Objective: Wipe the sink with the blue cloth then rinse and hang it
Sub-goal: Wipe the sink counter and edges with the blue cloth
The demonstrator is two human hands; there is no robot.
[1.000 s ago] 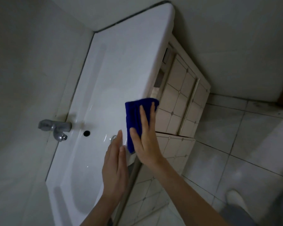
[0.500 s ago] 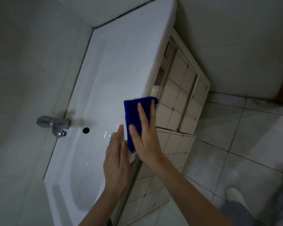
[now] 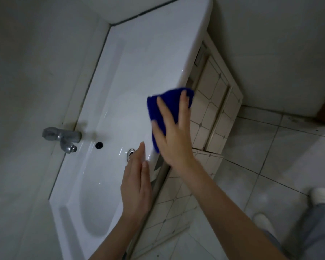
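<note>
The white sink point(image 3: 143, 59) runs from top right to bottom left, with its basin point(image 3: 101, 184) near me and a flat counter part beyond. My right hand point(image 3: 174, 136) presses the folded blue cloth point(image 3: 158, 109) flat against the sink's front rim, fingers spread over it. Beside it my left hand point(image 3: 136, 186) rests flat on the same rim with fingers straight and together, holding nothing. It partly covers the metal drain point(image 3: 130, 153). A grey metal tap point(image 3: 64, 137) sticks out from the wall at the left, above the round overflow hole point(image 3: 99, 145).
Pale walls close in on the left and the top right. Under the sink stands a cabinet with beige tiled doors point(image 3: 214, 109). The floor point(image 3: 270, 156) is light tile. My feet in white socks point(image 3: 321, 196) show at the bottom right.
My right hand has slid the blue cloth a little along the front rim toward the sink's far end. The left hand has stayed on the rim.
</note>
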